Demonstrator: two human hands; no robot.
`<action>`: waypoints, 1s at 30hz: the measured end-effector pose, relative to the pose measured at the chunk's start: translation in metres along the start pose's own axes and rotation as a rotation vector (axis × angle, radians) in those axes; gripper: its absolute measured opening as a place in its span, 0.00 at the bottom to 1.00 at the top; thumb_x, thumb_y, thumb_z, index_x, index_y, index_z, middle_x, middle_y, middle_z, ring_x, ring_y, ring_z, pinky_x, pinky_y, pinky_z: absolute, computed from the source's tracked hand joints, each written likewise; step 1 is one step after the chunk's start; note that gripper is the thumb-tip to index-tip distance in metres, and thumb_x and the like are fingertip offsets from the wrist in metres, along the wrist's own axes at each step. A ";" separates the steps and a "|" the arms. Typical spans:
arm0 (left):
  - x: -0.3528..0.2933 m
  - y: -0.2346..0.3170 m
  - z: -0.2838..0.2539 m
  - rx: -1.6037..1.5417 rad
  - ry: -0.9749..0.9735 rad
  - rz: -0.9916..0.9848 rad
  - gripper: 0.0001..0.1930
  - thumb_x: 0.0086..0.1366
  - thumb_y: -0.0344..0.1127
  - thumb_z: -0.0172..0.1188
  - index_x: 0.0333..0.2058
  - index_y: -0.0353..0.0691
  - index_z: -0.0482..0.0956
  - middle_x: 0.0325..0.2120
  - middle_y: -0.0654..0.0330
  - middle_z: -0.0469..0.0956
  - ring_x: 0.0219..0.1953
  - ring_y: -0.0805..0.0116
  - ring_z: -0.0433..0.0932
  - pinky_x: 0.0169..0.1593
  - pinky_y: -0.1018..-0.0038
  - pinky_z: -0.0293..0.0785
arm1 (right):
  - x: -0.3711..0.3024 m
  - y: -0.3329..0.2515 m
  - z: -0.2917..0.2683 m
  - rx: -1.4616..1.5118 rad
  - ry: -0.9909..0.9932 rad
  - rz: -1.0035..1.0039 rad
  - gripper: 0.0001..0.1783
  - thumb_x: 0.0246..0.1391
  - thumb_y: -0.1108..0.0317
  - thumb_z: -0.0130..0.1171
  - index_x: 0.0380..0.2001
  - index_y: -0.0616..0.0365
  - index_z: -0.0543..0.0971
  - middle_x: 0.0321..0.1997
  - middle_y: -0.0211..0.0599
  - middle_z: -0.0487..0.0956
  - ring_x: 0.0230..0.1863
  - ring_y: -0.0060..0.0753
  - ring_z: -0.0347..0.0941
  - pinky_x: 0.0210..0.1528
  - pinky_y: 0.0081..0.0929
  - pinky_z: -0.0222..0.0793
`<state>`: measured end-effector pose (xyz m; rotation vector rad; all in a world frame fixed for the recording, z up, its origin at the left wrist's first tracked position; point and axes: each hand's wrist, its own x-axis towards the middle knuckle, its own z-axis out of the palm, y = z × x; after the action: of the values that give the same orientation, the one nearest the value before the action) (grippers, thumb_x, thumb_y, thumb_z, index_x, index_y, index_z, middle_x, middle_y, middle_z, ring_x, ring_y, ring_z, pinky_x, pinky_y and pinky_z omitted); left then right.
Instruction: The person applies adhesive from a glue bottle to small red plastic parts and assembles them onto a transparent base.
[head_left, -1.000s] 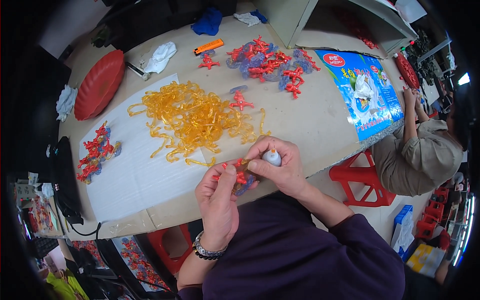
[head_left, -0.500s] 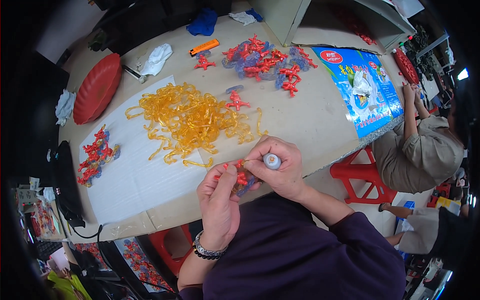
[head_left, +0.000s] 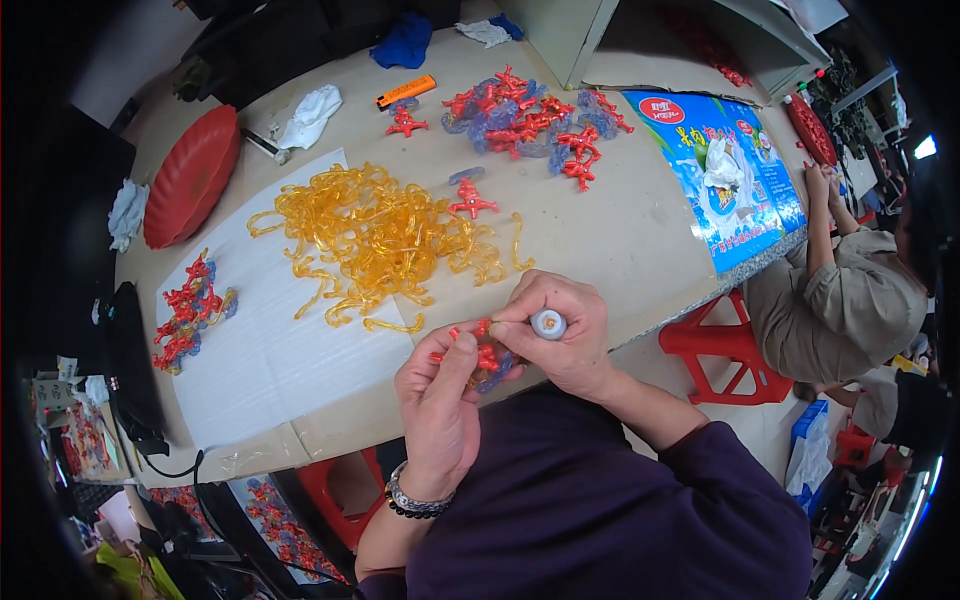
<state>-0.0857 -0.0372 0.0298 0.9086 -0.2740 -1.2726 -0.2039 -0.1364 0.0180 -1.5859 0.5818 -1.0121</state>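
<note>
Over the table's near edge, my left hand (head_left: 440, 385) is closed around a small red plastic figure (head_left: 487, 357) with a translucent purple piece attached. My right hand (head_left: 565, 335) meets it from the right, thumb and forefinger pinched at the figure's upper end; what lies between the fingertips is too small to make out. A small whitish bottle (head_left: 548, 323), its round end facing up, is tucked in the same hand. Just beyond my hands lies a heap of translucent yellow curled plastic pieces (head_left: 370, 235), partly on a white sheet (head_left: 270, 370).
Red-and-purple figures form a pile (head_left: 520, 115) at the back and a smaller group (head_left: 190, 310) at left. A red scalloped tray (head_left: 195, 175), a hammer (head_left: 265, 147), white cloth (head_left: 311, 115) and orange box cutter (head_left: 406, 91) lie around. Another person (head_left: 850, 300) sits at right.
My hands keep nearly the same pose on the figure, with only a slight shift. In the background at lower right, a person has moved, and a blue crate shows more fully.
</note>
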 end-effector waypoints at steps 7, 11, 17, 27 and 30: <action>0.000 -0.001 0.002 0.040 0.024 0.017 0.12 0.70 0.38 0.53 0.41 0.33 0.76 0.34 0.55 0.81 0.35 0.67 0.82 0.38 0.69 0.82 | 0.000 -0.002 0.000 0.020 -0.006 0.020 0.05 0.44 0.81 0.66 0.26 0.62 0.81 0.26 0.32 0.77 0.26 0.20 0.71 0.27 0.18 0.64; 0.001 0.001 0.002 0.047 0.019 0.019 0.13 0.70 0.39 0.53 0.42 0.33 0.75 0.35 0.55 0.81 0.35 0.67 0.82 0.39 0.69 0.82 | 0.003 -0.010 0.001 0.030 -0.003 0.075 0.05 0.44 0.81 0.66 0.26 0.62 0.81 0.26 0.32 0.77 0.26 0.19 0.71 0.27 0.18 0.64; 0.001 0.003 -0.004 -0.046 -0.022 -0.027 0.12 0.72 0.35 0.50 0.44 0.32 0.75 0.38 0.55 0.80 0.39 0.68 0.81 0.44 0.66 0.82 | 0.003 -0.011 0.000 0.029 -0.009 0.180 0.06 0.45 0.79 0.68 0.29 0.63 0.81 0.27 0.31 0.77 0.28 0.19 0.73 0.29 0.18 0.67; 0.002 0.007 -0.008 -0.147 -0.046 -0.095 0.14 0.72 0.39 0.50 0.46 0.34 0.73 0.41 0.53 0.80 0.40 0.64 0.81 0.46 0.64 0.81 | 0.005 -0.004 -0.007 -0.104 -0.093 0.033 0.13 0.46 0.75 0.69 0.37 0.61 0.81 0.28 0.33 0.76 0.30 0.22 0.73 0.34 0.21 0.68; 0.003 0.007 -0.010 -0.199 -0.042 -0.109 0.13 0.72 0.38 0.49 0.47 0.34 0.73 0.42 0.54 0.79 0.41 0.62 0.81 0.46 0.63 0.81 | 0.003 -0.002 -0.006 -0.009 -0.075 0.119 0.15 0.46 0.74 0.69 0.39 0.61 0.81 0.30 0.31 0.74 0.32 0.22 0.71 0.36 0.21 0.67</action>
<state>-0.0734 -0.0353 0.0281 0.7354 -0.1289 -1.3940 -0.2077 -0.1410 0.0209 -1.5715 0.6226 -0.8593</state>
